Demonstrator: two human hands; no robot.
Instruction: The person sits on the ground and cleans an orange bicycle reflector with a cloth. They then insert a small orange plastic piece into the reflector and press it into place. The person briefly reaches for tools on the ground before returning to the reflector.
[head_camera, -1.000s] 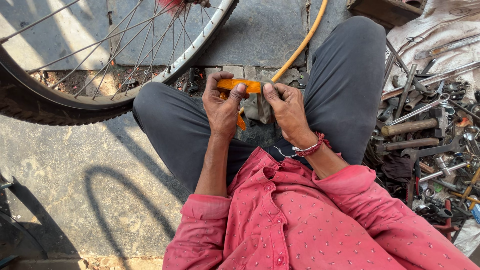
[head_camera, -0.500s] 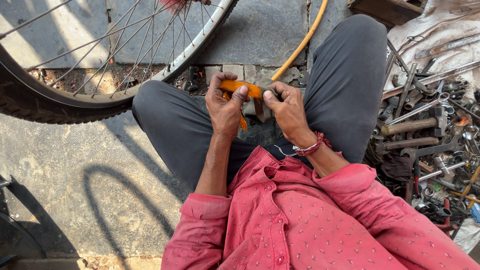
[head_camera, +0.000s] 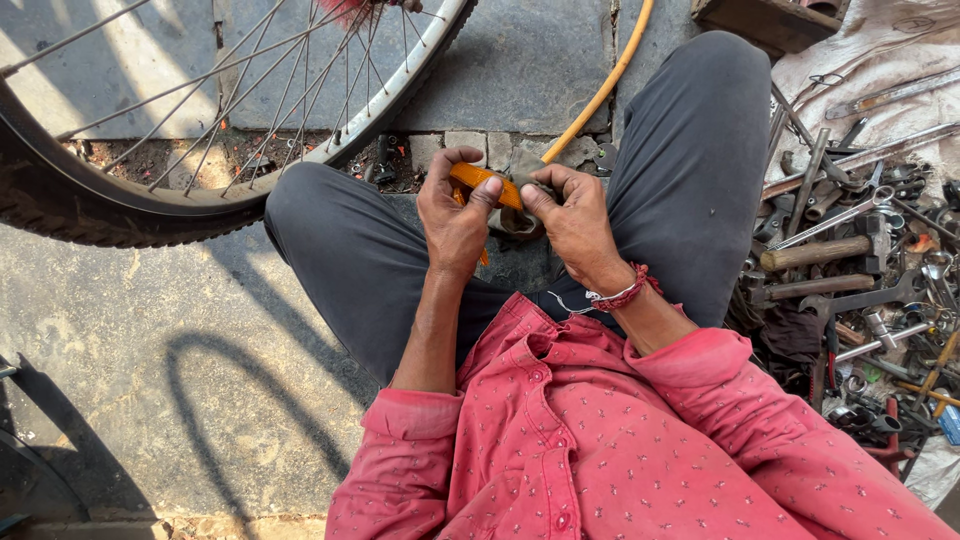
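Both hands meet between the knees. The left hand is closed around an orange reflector, thumb pressed on top. The right hand pinches the reflector's right end and a dark piece under it. A bicycle wheel lies far left; tools are piled on the right.

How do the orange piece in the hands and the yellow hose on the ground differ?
The orange piece is short, flat and pinched by both the left hand and right hand; the yellow hose is long, round and lies untouched on the pavement. The piece sits level across the lap; the hose runs diagonally off the top edge. Both are warm-coloured.
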